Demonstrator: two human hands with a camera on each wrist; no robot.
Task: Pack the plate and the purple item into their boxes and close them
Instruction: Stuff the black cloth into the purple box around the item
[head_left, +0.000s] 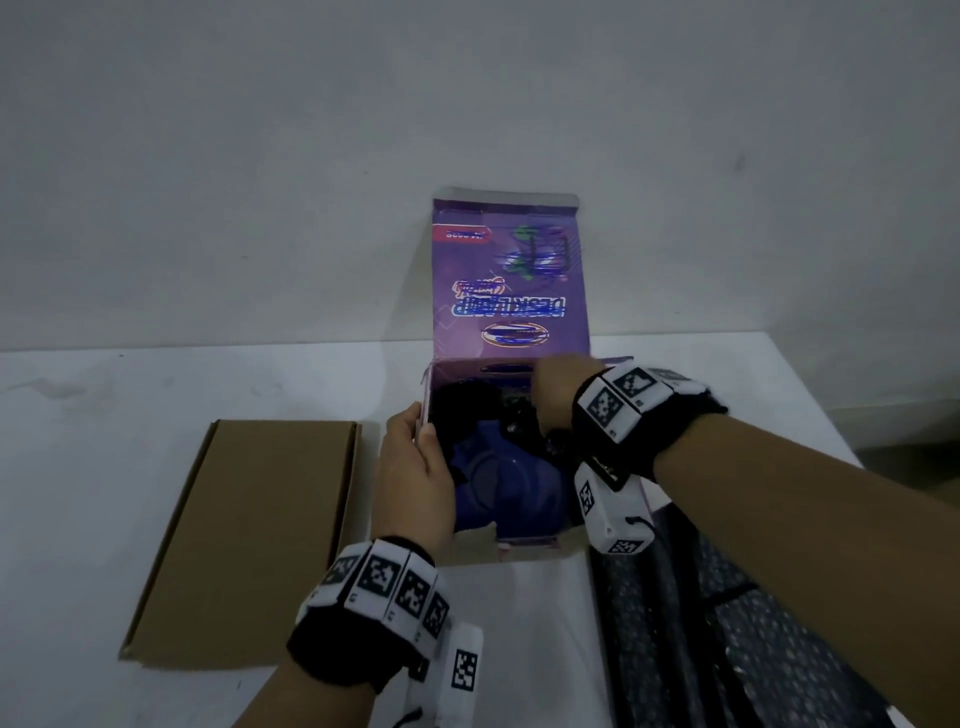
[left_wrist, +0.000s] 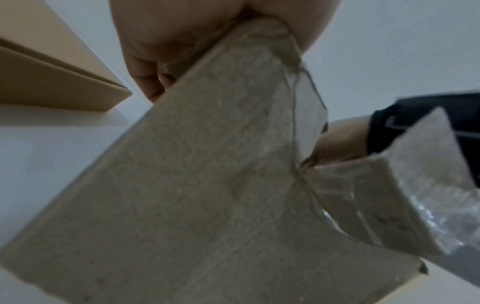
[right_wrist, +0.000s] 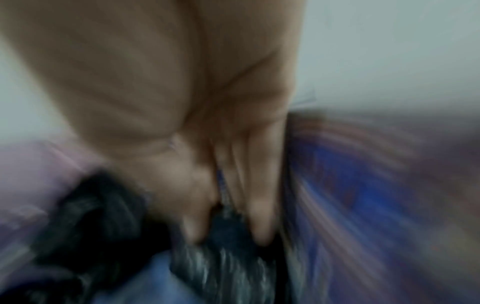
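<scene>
The purple lamp sits inside the purple box, centre of the table. The left hand grips the box's left wall; the right hand reaches inside, its grip too blurred to tell. The lamp looks light, rigid plastic: best held by its base.

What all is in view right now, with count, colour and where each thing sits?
desk lamp box: one, purple, middle of the table, lid flap standing up, open.
purple item: one, blue-purple with black parts, inside the desk lamp box.
cardboard box: one, brown, flat and closed, left of the desk lamp box.
bubble wrap: one dark sheet, right of the desk lamp box, near table edge.
table: one, white, against a white wall.
left hand: grips the desk lamp box's left wall.
right hand: reaches into the desk lamp box; its grip is blurred.
</scene>
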